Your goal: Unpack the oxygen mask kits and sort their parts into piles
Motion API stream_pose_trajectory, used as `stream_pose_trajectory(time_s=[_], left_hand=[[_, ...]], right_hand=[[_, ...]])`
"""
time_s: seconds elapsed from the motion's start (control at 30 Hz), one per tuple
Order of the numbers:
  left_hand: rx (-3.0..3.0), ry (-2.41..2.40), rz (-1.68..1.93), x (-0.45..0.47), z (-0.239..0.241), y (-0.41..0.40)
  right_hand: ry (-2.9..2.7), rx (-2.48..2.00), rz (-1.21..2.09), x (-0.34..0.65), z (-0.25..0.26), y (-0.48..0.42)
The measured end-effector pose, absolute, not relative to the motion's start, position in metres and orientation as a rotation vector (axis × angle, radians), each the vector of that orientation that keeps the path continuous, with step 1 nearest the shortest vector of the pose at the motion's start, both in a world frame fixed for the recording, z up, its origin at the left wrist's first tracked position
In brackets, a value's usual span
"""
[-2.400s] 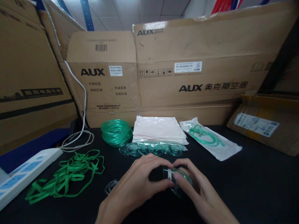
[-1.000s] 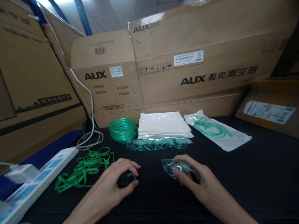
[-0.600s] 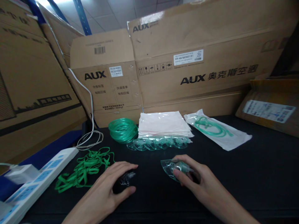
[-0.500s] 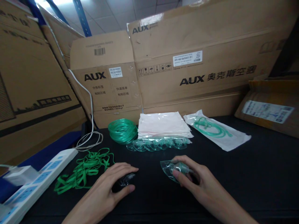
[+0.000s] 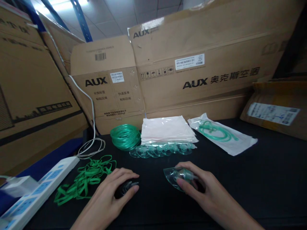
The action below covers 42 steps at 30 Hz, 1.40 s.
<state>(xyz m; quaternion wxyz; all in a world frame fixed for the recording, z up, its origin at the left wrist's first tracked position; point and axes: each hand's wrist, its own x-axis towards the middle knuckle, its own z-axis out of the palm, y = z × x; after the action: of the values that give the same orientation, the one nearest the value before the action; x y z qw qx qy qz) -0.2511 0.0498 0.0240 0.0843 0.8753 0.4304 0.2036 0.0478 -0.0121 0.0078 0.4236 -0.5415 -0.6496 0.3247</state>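
My right hand (image 5: 201, 185) is closed around a clear green oxygen mask (image 5: 178, 176), thumb in front and fingers behind. The mask lies on its side just above the black table, its wide end facing left. My left hand (image 5: 117, 188) curls, palm down, around small shiny pieces (image 5: 129, 185) that show between fingers and thumb; their exact kind is hidden. Beyond both hands, a row of similar masks (image 5: 163, 149) lies on the table. Left of my left hand is a loose heap of green elastic straps (image 5: 88, 175).
Behind the masks lie a coil of green tubing (image 5: 125, 136) and a stack of white pouches (image 5: 165, 129). A packed mask-and-tube pouch (image 5: 223, 134) is to their right. A power strip (image 5: 40, 191) runs along the left edge. Cardboard boxes (image 5: 196, 95) wall the back.
My left hand has shifted slightly left, still curled around the shiny pieces. The right hand and its mask stay nearly in place. The view has tilted a little.
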Motion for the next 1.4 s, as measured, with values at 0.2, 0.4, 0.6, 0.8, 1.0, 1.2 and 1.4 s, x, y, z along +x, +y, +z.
stream_pose_trajectory(time_s=[0.2,0.4,0.6,0.8,1.0,1.2,1.4], left_hand=[[2.591,1.267,0.468,-0.24,0.03,0.059],[2.628,1.268,0.617,-0.25,0.027,0.067],[2.646,1.143,0.855,-0.196,0.051,0.073],[2.658,0.868,0.906,-0.115,0.076,0.092],[2.639,0.818,0.923,-0.087,0.059,0.119],[2.619,0.759,0.885,-0.088,0.049,0.123],[2.597,0.729,0.921,-0.09,0.043,0.128]], right_hand=[[-1.619,-1.367,0.814,0.048,0.005,-0.01],[-1.643,-1.354,0.805,0.047,0.012,-0.013],[-1.551,-1.288,0.796,0.051,0.006,-0.006],[-1.423,-1.251,0.561,0.098,0.033,0.009],[-1.565,-1.341,0.374,0.144,0.043,0.039],[-1.64,-1.372,0.447,0.148,0.022,0.049],[-1.709,-1.385,0.456,0.14,0.025,0.043]])
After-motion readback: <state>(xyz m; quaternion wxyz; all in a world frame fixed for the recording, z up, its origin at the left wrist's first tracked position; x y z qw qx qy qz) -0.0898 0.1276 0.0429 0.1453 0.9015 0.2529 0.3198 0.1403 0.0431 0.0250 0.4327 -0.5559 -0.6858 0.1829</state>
